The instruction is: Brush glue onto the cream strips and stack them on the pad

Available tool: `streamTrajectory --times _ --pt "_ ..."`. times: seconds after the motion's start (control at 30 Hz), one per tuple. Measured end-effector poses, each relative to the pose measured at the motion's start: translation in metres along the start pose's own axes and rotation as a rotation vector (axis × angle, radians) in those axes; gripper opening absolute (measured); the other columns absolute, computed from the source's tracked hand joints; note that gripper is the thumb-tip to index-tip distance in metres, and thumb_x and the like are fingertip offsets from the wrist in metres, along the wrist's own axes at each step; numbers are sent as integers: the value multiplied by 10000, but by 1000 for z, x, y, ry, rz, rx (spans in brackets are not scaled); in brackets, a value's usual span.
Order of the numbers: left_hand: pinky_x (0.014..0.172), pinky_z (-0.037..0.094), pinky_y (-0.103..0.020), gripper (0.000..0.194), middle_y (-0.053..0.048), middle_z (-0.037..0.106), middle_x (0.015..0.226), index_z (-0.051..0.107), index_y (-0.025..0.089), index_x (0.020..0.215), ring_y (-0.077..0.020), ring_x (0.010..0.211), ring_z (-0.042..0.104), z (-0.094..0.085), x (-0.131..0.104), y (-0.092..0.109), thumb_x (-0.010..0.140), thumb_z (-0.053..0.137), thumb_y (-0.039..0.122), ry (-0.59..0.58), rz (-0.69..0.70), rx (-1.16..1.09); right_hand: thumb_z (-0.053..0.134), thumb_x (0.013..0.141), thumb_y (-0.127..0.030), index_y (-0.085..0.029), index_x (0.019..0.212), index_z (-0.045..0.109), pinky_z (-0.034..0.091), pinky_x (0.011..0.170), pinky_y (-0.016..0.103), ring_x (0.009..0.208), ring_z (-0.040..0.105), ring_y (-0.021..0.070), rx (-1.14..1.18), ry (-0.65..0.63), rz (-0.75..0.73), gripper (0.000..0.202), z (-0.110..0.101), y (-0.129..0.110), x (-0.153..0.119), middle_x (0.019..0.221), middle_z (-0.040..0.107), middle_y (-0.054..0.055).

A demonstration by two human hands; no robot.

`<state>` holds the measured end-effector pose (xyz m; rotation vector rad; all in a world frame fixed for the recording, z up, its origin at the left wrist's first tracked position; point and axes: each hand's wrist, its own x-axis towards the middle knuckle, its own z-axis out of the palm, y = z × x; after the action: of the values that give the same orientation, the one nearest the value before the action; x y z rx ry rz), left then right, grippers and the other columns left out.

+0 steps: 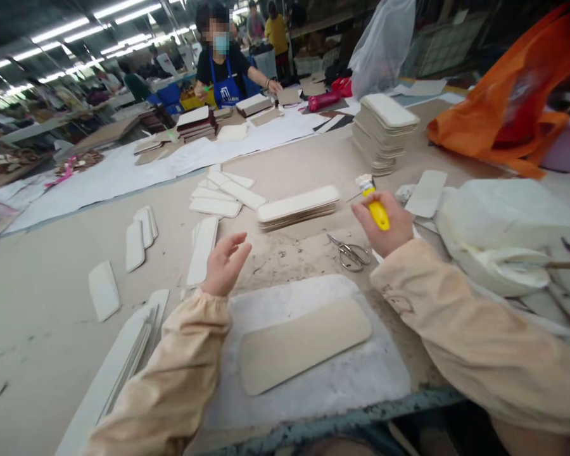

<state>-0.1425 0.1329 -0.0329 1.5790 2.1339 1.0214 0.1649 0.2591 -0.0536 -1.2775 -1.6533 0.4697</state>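
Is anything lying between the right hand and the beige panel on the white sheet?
Yes: the scissors lie on the table between the right hand, holding the brush, and the panel, just beyond the white sheet. Nothing visible covers the panel.

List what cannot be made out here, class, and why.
In the head view:
Underside of the yellow brush: hidden by the right hand and brush itself.
Underside of the beige panel: hidden by its top.
Rest of the orange bag: cut off by right edge.
Activity of the yellow-shirted person: too small, blurred.
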Motion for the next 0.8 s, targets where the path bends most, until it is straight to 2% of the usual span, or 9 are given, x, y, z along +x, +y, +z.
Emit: streamTrajectory --times 0.1,0.17,0.27,0.33,0.4,0.53,0.63,0.8 --pt "1069 389 -411 481 -107 610 1281 586 201 1232 -267 1209 540 -22 -89 -17 827 579 460 -90 151 -112 616 823 -493 -234 886 598 424 608 325 617 557 180 173 14 83 267 -35 -18 -48 726 618 33" --pt "1105 350 -445 572 -124 573 1335 531 211 1306 -294 1266 495 -29 -139 -30 807 613 480 -165 168 -117 629 813 -478 -243 839 603 413 556 333 560 528 173 315 55 154 238 -53 -24 -78 673 585 28" --pt "1126 317 -496 793 -151 483 1426 416 214 1407 -334 1327 427 -26 -187 -42 739 667 559 -243 155 -106 620 813 -458 -257 822 614 359 479 310 500 470 157 541 19 279 201 -69 -30 -118 593 515 0" --pt "1139 290 -520 916 -161 420 1474 349 213 1448 -349 1359 380 -22 -200 -43 687 714 570 -276 180 -87 600 824 -444 -252 837 616 328 451 287 475 442 144 635 -46 364 194 -73 -38 -141 549 479 -19" --pt "1142 281 -527 971 -167 397 1488 317 211 1463 -352 1370 363 -17 -204 -43 660 747 547 -297 218 -67 584 835 -430 -235 849 609 313 439 267 457 427 129 679 -107 424 197 -71 -50 -161 524 462 -32" --pt "1129 316 -512 883 -173 468 1432 345 192 1445 -330 1339 416 -11 -201 -45 709 723 498 -287 222 -44 559 854 -437 -206 863 593 312 432 251 443 412 114 710 -278 444 233 -56 -82 -189 506 462 -39" --pt "1122 329 -504 826 -171 489 1415 357 186 1434 -317 1326 437 -8 -201 -47 737 704 462 -268 211 -49 542 854 -473 -201 861 580 313 417 245 428 388 111 711 -417 428 275 -37 -103 -200 482 439 -49" --pt "1105 353 -497 877 -176 494 1402 329 184 1444 -315 1308 457 -8 -202 -45 706 733 431 -240 196 -85 502 871 -518 -208 841 557 309 419 247 423 387 111 630 -589 373 316 -6 -125 -206 489 440 -56"
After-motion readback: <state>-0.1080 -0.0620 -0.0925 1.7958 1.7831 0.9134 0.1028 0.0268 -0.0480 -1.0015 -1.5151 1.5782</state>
